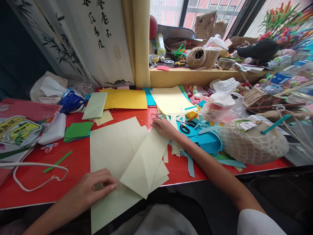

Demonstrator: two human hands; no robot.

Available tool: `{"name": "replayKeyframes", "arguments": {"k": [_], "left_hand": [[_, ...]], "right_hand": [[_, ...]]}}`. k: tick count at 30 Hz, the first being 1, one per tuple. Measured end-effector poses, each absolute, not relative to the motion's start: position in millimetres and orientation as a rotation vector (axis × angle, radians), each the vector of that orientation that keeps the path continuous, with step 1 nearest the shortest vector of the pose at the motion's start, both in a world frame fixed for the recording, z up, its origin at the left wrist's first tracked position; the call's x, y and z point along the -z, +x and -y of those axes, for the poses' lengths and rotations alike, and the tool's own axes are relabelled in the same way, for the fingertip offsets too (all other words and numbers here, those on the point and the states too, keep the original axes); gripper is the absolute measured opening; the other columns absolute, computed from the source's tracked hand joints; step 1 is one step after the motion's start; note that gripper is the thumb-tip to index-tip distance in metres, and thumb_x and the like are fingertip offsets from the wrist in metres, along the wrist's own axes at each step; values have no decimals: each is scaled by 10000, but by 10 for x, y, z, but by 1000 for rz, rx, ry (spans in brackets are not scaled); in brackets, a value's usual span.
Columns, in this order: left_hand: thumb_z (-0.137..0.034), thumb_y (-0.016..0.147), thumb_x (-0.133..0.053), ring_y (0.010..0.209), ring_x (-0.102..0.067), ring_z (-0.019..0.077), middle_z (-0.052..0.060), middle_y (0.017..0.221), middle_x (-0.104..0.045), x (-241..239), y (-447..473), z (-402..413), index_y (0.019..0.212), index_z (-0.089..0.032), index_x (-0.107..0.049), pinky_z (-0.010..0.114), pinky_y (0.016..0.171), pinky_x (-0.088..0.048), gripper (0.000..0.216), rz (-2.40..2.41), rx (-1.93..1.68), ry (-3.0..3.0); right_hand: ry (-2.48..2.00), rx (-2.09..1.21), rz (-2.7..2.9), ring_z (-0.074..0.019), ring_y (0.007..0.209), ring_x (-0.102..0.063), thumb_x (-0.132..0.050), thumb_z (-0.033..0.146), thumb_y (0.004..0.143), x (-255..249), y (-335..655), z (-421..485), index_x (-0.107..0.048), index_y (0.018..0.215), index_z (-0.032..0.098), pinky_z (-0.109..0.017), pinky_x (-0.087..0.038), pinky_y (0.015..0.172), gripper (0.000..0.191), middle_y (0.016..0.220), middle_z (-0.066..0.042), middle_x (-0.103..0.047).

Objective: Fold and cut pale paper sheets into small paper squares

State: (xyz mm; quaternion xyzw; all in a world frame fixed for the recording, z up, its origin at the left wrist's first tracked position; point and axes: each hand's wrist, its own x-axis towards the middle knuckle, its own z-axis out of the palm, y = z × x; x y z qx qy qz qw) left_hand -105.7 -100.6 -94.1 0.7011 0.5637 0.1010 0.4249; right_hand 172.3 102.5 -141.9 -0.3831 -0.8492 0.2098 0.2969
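My right hand (161, 128) grips the far corner of a folded pale green sheet of paper (148, 160), fingers closed on it. That sheet is tilted, its near corner reaching past the table's front edge. Beneath it lie smaller cut pieces of the same paper (163, 173) and a large pale green sheet (110, 143), which overhangs the edge. Over the large sheet's left side is my left hand (101, 185), fingers loosely curled and slightly blurred. Nothing shows between them; whether they touch the sheet I cannot tell. Black-handled scissors (185, 127) rest on paper strips beside my right forearm.
Yellow paper (126, 99), a cream sheet (168, 99) and green paper squares (77, 130) lie on the red table (73, 187). A netted coconut with a straw (254, 140) stands right. A white cable (36, 164) loops at left. Twine (196, 57) sits on the windowsill.
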Motion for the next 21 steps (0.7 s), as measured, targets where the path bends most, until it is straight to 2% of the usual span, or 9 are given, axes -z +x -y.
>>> {"name": "replayKeyframes", "arguments": {"k": [4, 8, 11, 16, 21], "left_hand": [[-402, 834, -525, 757, -600, 174, 18, 801, -665, 735, -1009, 1031, 757, -262, -677, 234, 700, -444, 220, -1246, -104, 1787], [-472, 835, -504, 902, -606, 200, 18, 941, -690, 693, -690, 516, 864, -260, -684, 263, 795, -434, 281, -1441, -472, 1872], [-443, 844, -478, 1007, -580, 223, 35, 1087, -674, 802, -368, -42, 971, -239, -680, 294, 832, -419, 314, -1545, -696, 1946], [-426, 805, -509, 859, -617, 219, 14, 901, -720, 938, -43, -551, 874, -220, -717, 297, 742, -431, 301, -1434, -710, 1966], [-448, 809, -497, 845, -602, 211, 7, 853, -713, 920, 14, -563, 877, -203, -721, 277, 691, -420, 339, -1425, -774, 1932]], "right_hand": [[-1033, -620, 2215, -138, 564, -418, -401, 481, 907, 1417, 1737, -1050, -508, 698, 198, -266, -297, 548, 367, 636, -17, -517], [-994, -707, 2188, -131, 599, -438, -405, 505, 898, 1393, 1708, -1007, -513, 686, 195, -253, -322, 547, 391, 668, -15, -539], [-991, -730, 2155, -127, 603, -435, -399, 519, 894, 1379, 1674, -957, -516, 681, 191, -249, -327, 545, 408, 659, -7, -527], [-1006, -713, 2095, -126, 617, -458, -378, 504, 899, 1354, 1686, -962, -504, 700, 192, -243, -331, 546, 391, 680, -6, -544], [-965, -678, 2103, -127, 637, -477, -416, 452, 898, 1309, 1733, -979, -498, 726, 202, -237, -329, 564, 315, 717, -2, -571]]}}
